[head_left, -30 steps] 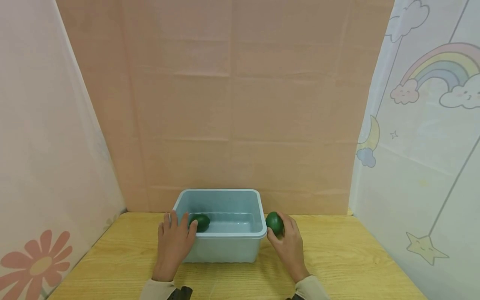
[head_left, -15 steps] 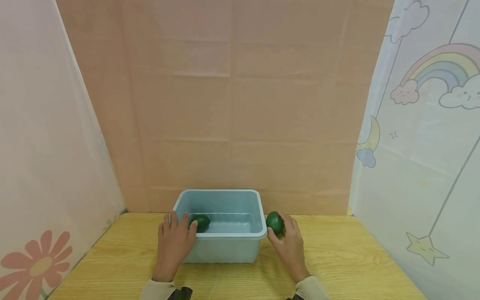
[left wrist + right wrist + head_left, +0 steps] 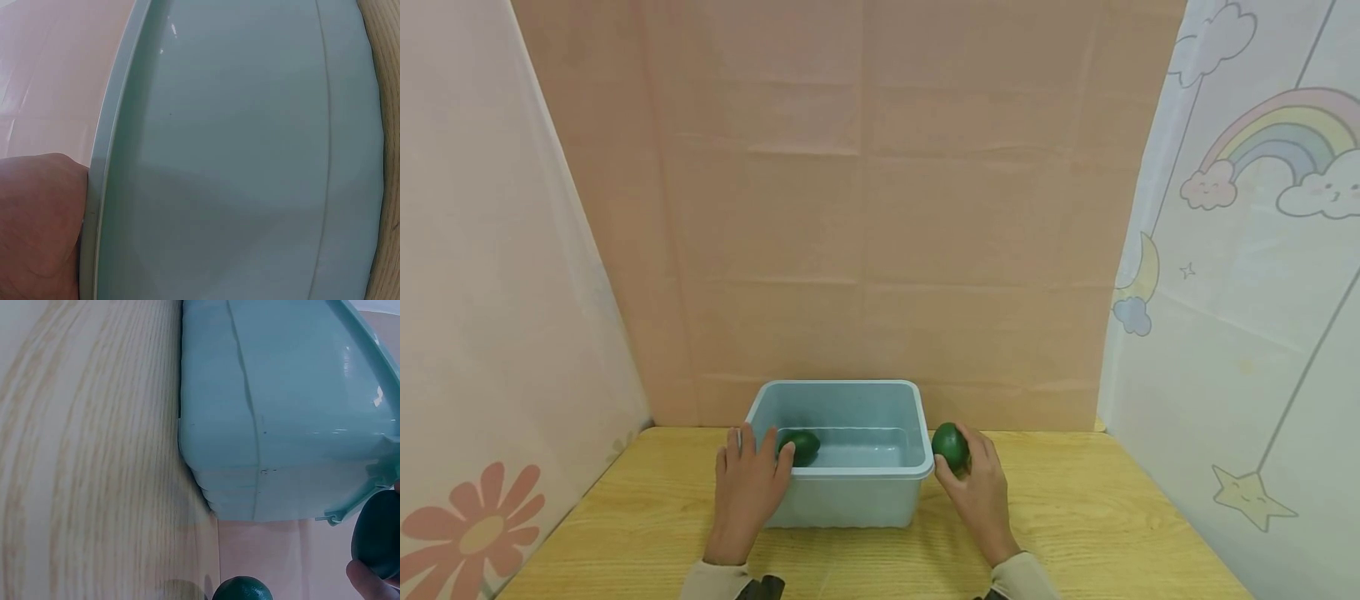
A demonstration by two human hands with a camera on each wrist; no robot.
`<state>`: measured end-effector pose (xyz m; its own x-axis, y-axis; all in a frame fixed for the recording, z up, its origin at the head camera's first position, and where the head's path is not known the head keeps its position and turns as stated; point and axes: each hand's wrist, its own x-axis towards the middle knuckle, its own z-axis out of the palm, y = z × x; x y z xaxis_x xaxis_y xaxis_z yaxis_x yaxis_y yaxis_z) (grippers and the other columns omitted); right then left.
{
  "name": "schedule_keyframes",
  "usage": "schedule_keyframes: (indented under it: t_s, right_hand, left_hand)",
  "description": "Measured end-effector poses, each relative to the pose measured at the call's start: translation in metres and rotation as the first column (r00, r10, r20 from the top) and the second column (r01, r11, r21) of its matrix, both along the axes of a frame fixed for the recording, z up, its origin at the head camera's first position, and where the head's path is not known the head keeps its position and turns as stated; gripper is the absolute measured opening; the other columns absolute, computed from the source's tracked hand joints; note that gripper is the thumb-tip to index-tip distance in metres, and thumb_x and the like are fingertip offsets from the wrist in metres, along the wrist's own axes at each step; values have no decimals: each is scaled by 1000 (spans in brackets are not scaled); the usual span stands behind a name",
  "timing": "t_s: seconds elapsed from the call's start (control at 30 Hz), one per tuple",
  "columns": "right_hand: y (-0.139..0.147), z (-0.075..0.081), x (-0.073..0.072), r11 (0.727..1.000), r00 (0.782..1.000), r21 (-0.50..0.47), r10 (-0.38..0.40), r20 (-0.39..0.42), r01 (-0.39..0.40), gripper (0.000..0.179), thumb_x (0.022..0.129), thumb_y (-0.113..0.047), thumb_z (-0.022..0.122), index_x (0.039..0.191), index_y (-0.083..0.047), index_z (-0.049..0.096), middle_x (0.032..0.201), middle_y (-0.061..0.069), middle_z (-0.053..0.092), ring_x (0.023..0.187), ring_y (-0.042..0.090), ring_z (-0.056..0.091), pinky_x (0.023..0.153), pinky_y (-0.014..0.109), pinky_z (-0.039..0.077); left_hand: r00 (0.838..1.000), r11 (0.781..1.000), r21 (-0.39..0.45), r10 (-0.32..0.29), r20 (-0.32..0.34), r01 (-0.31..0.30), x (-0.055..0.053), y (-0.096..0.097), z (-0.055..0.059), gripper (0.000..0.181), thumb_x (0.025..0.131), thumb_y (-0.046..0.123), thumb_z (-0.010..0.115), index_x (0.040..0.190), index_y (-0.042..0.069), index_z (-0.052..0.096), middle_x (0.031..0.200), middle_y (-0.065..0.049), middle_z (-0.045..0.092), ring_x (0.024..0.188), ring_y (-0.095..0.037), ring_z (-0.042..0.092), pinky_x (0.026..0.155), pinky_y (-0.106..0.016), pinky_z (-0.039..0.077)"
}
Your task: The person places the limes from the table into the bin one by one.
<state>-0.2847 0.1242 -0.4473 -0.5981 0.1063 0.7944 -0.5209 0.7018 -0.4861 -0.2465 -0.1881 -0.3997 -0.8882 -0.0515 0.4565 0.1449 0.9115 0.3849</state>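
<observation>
A light blue plastic basin (image 3: 850, 500) stands on the table. My left hand (image 3: 748, 487) lies over its front left corner, fingers fairly straight, thumb reaching inside the rim. Close to that thumb, a dark green oval fruit (image 3: 805, 446) with a pointed end lies in the basin, partly hidden by the hand. Just outside the right rim, my right hand (image 3: 977, 492) holds another dark green oval fruit (image 3: 950, 446) between thumb and fingers. In the right wrist view a further green fruit (image 3: 242, 589) shows at the bottom edge, apart from the held fruit (image 3: 378, 534).
The wooden table (image 3: 1075, 517) extends to both sides of the basin. A plain tan sheet (image 3: 865, 250) rises behind it. Printed curtains flank the table, with a flower (image 3: 481, 533) at left and a rainbow (image 3: 1292, 125) at right.
</observation>
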Motion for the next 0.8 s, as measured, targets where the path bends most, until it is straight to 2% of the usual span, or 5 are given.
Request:
schedule_keyframes:
  t_s: [0.37,0.8]
  right_hand:
    - [0,-1,0,1000,1000,6,-1,-10,1,56,78,-9,83,129,0,61,118,21,61,95,33,67,73,49,59]
    - [-1,1,2,1000,1000,-1,5,-7,-5,55,81,-9,82,130,-1,61,119,21,61,94,33,67,72,47,59]
  left_hand:
    - [1000,1000,15,-3,30,2,0,-1,-1,49,106,32,45,139,-5,53,146,-43,32,141,-60,20,109,-73,19]
    - [1000,1000,27,-5,28,4,-1,0,0,50,107,33,44,139,-4,53,147,-43,31,141,-60,19,108,-73,18]
